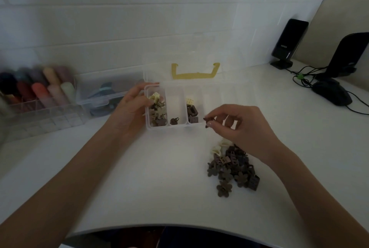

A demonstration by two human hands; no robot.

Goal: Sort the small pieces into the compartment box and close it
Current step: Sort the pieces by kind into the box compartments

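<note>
Head view of a white table [159,168] with a clear compartment box [175,126] standing open, its transparent lid [189,58] tilted back toward the wall and bearing a yellow handle [194,74]. The left hand [131,106] grips the box's left end wall, fingers curled over the rim beside the leftmost compartment, which holds a mix of cream, olive and brown pieces [156,108]. The middle compartment contains a single dark piece [174,121] near its front wall; the next compartment to the right holds dark square pieces [192,114] with a pale one behind them. The right hand [239,126] hovers just right of the box's front corner, thumb and forefinger pinched on a small dark piece [207,122], the other fingers loosely spread. Directly below and nearer the viewer than this hand lies the unsorted pile [232,166] of brown flower-shaped and square pieces with a few cream ones, resting on the table well apart from the box. At left stand a clear organiser of coloured rolls [38,88] and a second clear container [103,96]; at right, a black speaker [289,42], cables and a dark mouse [331,92].
</note>
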